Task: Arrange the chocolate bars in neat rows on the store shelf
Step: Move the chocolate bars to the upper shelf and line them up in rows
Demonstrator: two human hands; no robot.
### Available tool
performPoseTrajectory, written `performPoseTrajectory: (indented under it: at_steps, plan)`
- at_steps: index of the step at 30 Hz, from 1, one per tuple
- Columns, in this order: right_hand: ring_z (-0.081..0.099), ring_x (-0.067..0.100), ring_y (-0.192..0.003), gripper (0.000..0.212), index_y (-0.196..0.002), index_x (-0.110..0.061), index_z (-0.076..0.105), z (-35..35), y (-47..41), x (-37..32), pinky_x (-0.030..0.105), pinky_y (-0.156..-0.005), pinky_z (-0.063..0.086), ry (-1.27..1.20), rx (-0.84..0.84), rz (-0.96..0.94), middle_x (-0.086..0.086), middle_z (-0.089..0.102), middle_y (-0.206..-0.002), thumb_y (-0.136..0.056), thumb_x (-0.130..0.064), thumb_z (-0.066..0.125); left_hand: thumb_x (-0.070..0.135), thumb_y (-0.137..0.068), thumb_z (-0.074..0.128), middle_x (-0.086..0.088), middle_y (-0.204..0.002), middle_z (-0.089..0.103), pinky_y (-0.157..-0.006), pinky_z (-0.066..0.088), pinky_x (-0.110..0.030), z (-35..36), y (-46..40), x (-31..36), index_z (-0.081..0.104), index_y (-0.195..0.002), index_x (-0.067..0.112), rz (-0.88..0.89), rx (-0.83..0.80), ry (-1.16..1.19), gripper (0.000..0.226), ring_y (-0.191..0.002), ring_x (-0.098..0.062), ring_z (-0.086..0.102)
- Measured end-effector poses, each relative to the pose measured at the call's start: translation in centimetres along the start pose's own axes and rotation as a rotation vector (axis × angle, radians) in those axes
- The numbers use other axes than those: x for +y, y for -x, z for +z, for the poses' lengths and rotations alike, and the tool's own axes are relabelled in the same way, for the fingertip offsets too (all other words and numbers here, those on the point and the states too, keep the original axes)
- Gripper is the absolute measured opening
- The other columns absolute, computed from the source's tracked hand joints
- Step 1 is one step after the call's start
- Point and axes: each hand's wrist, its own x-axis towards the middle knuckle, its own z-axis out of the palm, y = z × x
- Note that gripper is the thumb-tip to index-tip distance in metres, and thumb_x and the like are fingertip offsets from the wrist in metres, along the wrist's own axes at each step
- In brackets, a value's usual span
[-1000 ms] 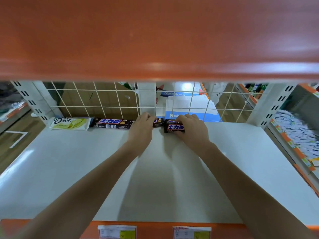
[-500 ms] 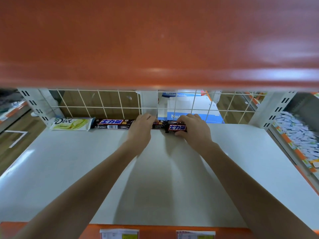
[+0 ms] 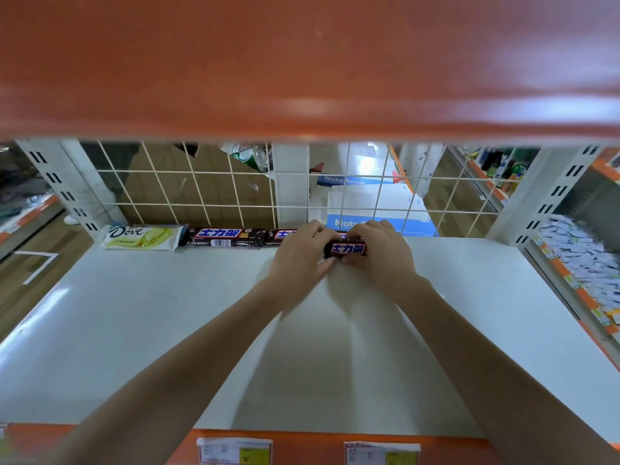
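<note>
Both hands now draw the short bar (image 3: 348,249) off the shelf's (image 3: 134,313) back edge; left hand (image 3: 301,253) and right hand (image 3: 379,253) pinch its ends.

One Dove bar (image 3: 142,236), three Snickers bars (image 3: 225,237), two price tags (image 3: 234,450).

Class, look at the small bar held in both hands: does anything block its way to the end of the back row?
Nothing visible does. The small bar sits just in front of the row's right end, where the half-hidden bar lies; the shelf beyond is bare.
</note>
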Motion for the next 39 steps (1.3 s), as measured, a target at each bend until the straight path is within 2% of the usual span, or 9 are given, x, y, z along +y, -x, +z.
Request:
performPoseTrajectory:
  at_steps: [5, 14, 19, 26, 33, 39]
  plan:
    - [0.043, 0.019, -0.104, 0.034, -0.11, -0.017, 0.061, -0.3, 0.3, 0.2, 0.026, -0.07, 0.031, -0.029, -0.021, -0.002, 0.001, 0.057, -0.102, -0.08, -0.031, 0.07, 0.014, -0.078, 0.068, -0.005, -0.102, 0.056, -0.079, 0.047, -0.04, 0.1, 0.0, 0.3, 0.062, -0.11, 0.014, -0.039, -0.007, -0.002, 0.033, -0.093, -0.023, 0.055]
    - [0.044, 0.02, -0.106, 0.032, -0.113, -0.018, 0.06, -0.5, 0.7, 0.6, 0.031, -0.073, 0.039, -0.012, -0.021, 0.008, 0.001, 0.057, -0.105, -0.083, -0.026, 0.067, 0.017, -0.082, 0.066, -0.005, -0.102, 0.055, -0.078, 0.046, -0.038, 0.0, -0.2, 1.0, 0.061, -0.106, 0.013, -0.09, -0.014, -0.008, 0.025, -0.089, -0.022, 0.055]
    - [0.043, 0.021, -0.107, 0.039, -0.117, -0.018, 0.058, -0.9, 0.9, 0.5, 0.031, -0.075, 0.04, 0.022, -0.031, 0.002, 0.002, 0.056, -0.107, -0.082, -0.03, 0.069, 0.018, -0.082, 0.066, -0.004, -0.101, 0.055, -0.077, 0.047, -0.038, -0.2, 0.0, 1.2, 0.06, -0.106, 0.013, -0.102, -0.008, -0.007, 0.025, -0.088, -0.02, 0.055]
    - [0.044, 0.022, -0.109, 0.037, -0.119, -0.018, 0.057, -1.7, 1.5, -0.1, 0.033, -0.084, 0.038, 0.027, -0.014, -0.049, 0.002, 0.056, -0.113, -0.084, -0.027, 0.066, 0.021, -0.082, 0.066, -0.003, -0.105, 0.057, -0.081, 0.048, -0.037, -1.0, 0.6, 1.3, 0.059, -0.109, 0.014, -0.127, -0.027, -0.008, 0.028, -0.094, -0.019, 0.056]
    - [0.045, 0.022, -0.111, 0.042, -0.122, -0.018, 0.056, -2.2, 3.0, -1.4, 0.031, -0.083, 0.038, 0.047, -0.025, -0.091, 0.002, 0.057, -0.116, -0.084, -0.033, 0.067, 0.025, -0.087, 0.062, 0.001, -0.113, 0.056, -0.083, 0.044, -0.027, -2.7, 2.2, 1.9, 0.056, -0.116, 0.015, -0.193, -0.049, -0.033, 0.031, -0.099, -0.017, 0.055]
    - [0.048, 0.024, -0.111, 0.042, -0.123, -0.019, 0.057, -2.7, 5.1, -3.1, 0.036, -0.085, 0.042, 0.043, 0.003, -0.119, 0.002, 0.058, -0.116, -0.085, -0.034, 0.066, 0.027, -0.088, 0.061, 0.0, -0.11, 0.057, -0.085, 0.044, -0.029, -4.5, 4.9, 3.2, 0.055, -0.115, 0.018, -0.24, -0.046, -0.007, 0.029, -0.099, -0.015, 0.055]
